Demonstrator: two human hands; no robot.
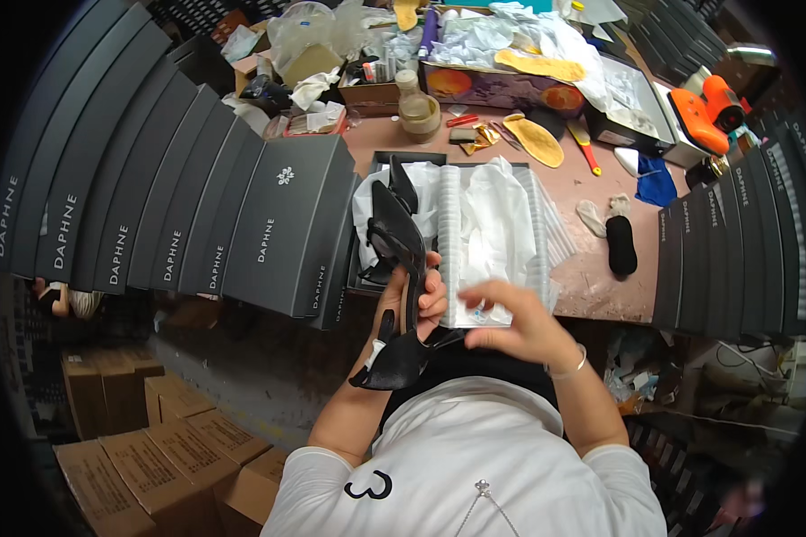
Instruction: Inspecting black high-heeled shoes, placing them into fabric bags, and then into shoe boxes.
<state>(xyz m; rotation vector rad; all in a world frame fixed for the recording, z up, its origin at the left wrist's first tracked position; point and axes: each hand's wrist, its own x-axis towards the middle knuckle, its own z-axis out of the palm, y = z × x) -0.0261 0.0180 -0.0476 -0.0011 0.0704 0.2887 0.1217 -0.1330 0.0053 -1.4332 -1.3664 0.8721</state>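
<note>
My left hand [428, 291] is closed around a black heeled shoe [396, 365], held upright in front of my body with its pointed toe toward me. More black shoe parts rise above the fingers; whether they belong to a second shoe I cannot tell. A thin black strap sticks out to the right, close to my right thumb. My right hand [524, 324] hovers beside the shoe, fingers spread and curved. Beneath and beyond the hands lies an open shoe box [448, 228] with white wrapping paper [497, 210] in it. Another paper-lined dark box [364, 201] sits behind the shoe.
Dark grey shoe boxes [282, 206] stand in a row at left, with more boxes [721, 242] at right. The pink table [613, 291] carries a jar [416, 112], yellow insoles [535, 140], a black pad [621, 244] and an orange tape dispenser [698, 121]. Brown cartons [152, 461] sit lower left.
</note>
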